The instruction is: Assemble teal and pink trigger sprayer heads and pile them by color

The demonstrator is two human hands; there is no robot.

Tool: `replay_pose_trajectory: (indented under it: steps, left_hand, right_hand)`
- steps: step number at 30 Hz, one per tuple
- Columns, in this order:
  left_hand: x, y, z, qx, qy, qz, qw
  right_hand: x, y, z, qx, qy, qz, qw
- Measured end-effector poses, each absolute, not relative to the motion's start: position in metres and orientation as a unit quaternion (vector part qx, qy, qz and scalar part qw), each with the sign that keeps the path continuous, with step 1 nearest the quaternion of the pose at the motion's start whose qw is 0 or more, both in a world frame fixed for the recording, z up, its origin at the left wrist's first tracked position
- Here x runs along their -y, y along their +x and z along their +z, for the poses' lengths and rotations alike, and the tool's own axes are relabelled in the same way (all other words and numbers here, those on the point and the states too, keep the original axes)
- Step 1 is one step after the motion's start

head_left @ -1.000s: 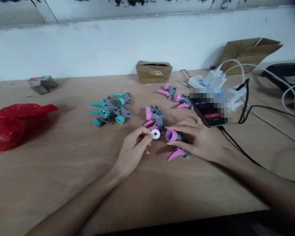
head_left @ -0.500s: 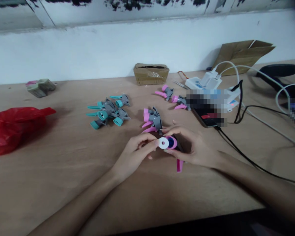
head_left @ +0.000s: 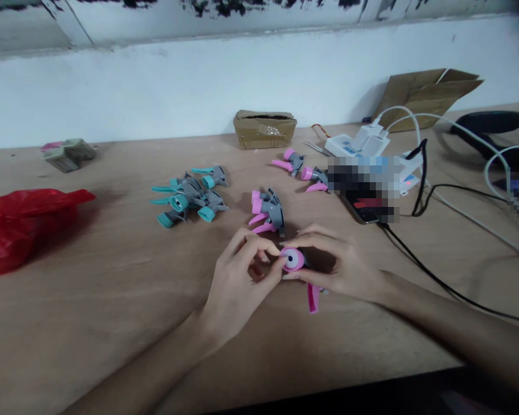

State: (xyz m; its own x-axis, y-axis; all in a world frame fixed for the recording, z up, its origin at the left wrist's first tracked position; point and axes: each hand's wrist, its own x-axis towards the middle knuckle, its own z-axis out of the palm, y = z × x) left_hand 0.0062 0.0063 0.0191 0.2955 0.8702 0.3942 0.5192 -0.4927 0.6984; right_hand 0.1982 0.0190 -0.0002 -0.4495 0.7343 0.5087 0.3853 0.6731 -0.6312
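Observation:
My right hand [head_left: 337,259] grips a grey spray trigger head with pink parts, its pink collar [head_left: 301,260] facing me and its pink trigger [head_left: 313,298] pointing down. A white washer [head_left: 291,255] with a hole in its centre lies inside the collar's opening. My left hand [head_left: 251,271] has thumb and index finger pinched at the washer's left edge. Beyond my hands lie pink-and-grey spray trigger heads [head_left: 273,208]. To the left, a cluster of teal-and-grey spray trigger heads [head_left: 190,193] rests on the table.
On the left are a red plastic bag [head_left: 30,222] and a small folded bundle [head_left: 69,154]. A cardboard box [head_left: 265,131] stands by the wall. Rightward lie a phone [head_left: 365,212], a white power strip [head_left: 343,145], cables and an opened carton [head_left: 426,98].
The white washer has gone from beside the collar's mouth into it, covering the dark blue inside. My left hand has shifted slightly right, still pinching at the washer's edge.

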Motion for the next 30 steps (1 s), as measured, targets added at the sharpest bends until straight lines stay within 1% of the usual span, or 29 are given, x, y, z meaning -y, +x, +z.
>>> replay_pose_trajectory:
  steps: [4, 10, 15, 22, 26, 30]
  left_hand:
    - [-0.0059, 0.0047, 0.0168, -0.413, 0.797, 0.386, 0.213]
    - [-0.0074, 0.0040, 0.0164, -0.401, 0.801, 0.381, 0.230]
    - [-0.0102, 0.0038, 0.0180, -0.409, 0.797, 0.364, 0.255]
    - [-0.0104, 0.0055, 0.0205, -0.443, 0.785, 0.347, 0.260]
    - [-0.0060, 0.0085, 0.0228, -0.457, 0.777, 0.341, 0.265]
    - [-0.0025, 0.0097, 0.0228, -0.468, 0.775, 0.351, 0.240]
  right_hand:
    - [-0.0182, 0.1982, -0.0013, 0.822, -0.338, 0.214, 0.406]
    - [-0.0183, 0.1984, -0.0009, 0.827, -0.340, 0.191, 0.405]
    - [-0.0193, 0.1985, -0.0018, 0.845, -0.326, 0.121, 0.406]
    - [-0.0161, 0.1982, -0.0013, 0.863, -0.312, 0.046, 0.395]
    - [-0.0142, 0.1961, -0.0004, 0.863, -0.308, 0.041, 0.398]
    - [-0.0154, 0.1961, -0.0003, 0.856, -0.320, 0.048, 0.404]
